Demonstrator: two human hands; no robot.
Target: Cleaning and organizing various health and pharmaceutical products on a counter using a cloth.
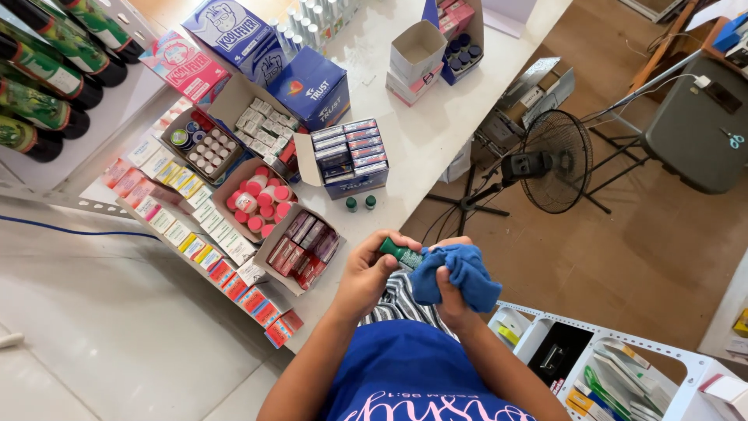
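Room: brown hard floor (623, 257) on the right, pale floor on the left; a black standing fan (555, 162) on its stand sits just off the tabletop's edge, with a grey seat (697, 132) beyond it.
Tabletop: white tabletop (436, 129) running diagonally, crowded on its left half with open cartons of small goods.
Shelf units: dark green-labelled bottles (47, 74) lie racked at upper left; a white metal rack (623, 366) with small packets stands at lower right.
Cartons: blue carton of flat boxes (351, 156), a tray of pink-capped jars (261, 201), a tray of red packets (305, 245), and a long row of small boxes (202, 234) along the near edge.
Waiting items: two small green-capped bottles (360, 203) stand on the tabletop beside the blue carton, apparently not yet handled.
Left hand: left hand (366, 273) closed around a small green bottle (401, 252), held in the air above the lap, clear of the tabletop.
Right hand: right hand (448, 300) clenched on a blue cloth (460, 277), which is pressed against the bottle's end.
Progress: judged as mid-wipe on one bottle; at least two remain, and no finished pile can be told apart.
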